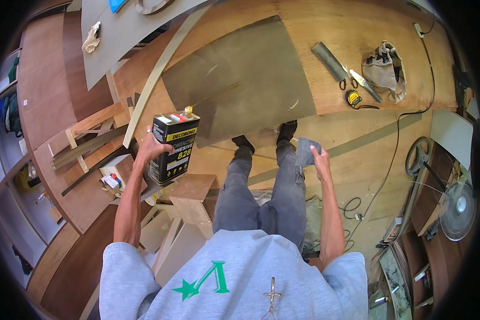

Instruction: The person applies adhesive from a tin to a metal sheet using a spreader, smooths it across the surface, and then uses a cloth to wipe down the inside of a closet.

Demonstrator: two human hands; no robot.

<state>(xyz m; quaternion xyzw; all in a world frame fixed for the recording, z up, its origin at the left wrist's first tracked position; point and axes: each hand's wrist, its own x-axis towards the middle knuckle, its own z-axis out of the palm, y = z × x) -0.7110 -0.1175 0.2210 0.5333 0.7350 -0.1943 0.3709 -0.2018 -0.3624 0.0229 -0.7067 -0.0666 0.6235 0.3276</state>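
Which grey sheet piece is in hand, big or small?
The small grey piece, pinched in the right hand. The large grey sheet lies flat on the plywood, untouched. The left hand holds the adhesive can.

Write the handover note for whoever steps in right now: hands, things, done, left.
Left hand: grips a black rectangular can, upright, cap on.
Right hand: holds a small grey scraper piece.
Grey sheet lies on the plywood board; part of it looks darker, perhaps coated.
Scissors and tape measure lie to the right.
Done: can picked up. Left: apparently opening, pouring, spreading.
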